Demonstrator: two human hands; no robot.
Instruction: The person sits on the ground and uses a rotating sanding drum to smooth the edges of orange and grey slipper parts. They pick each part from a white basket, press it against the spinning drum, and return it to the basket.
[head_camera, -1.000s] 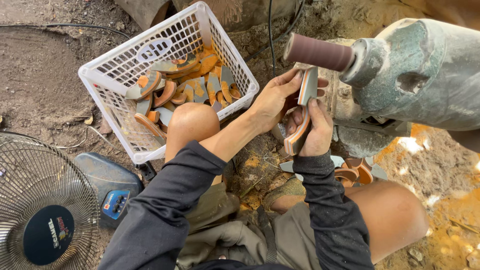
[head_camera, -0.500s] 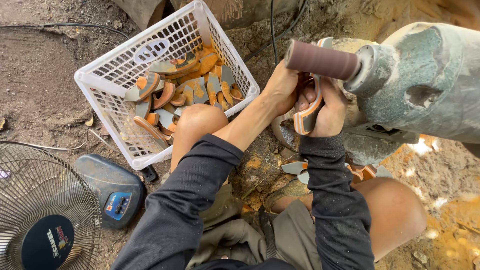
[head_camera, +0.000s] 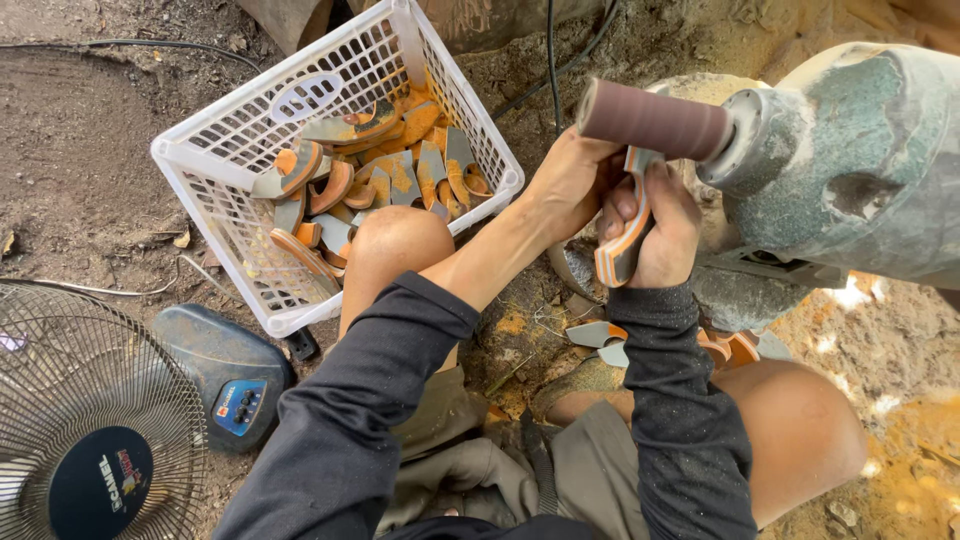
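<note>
Here both hands (head_camera: 610, 215) gripped a curved orange-and-grey piece (head_camera: 622, 240), pressing its edge up against the sanding drum (head_camera: 652, 120) (two hands for steadiness, seemingly). Similar pieces filled the white basket (head_camera: 215, 165), far left.

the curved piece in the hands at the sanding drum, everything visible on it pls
The curved piece is a layered strip: orange, white and grey bands show along its edge, foam or rubber by the look. It stands roughly upright, upper end pressed to the underside of the brown sanding drum. The right hand wraps its lower half; the left hand braces it from the other side. Its far face is hidden.
</note>
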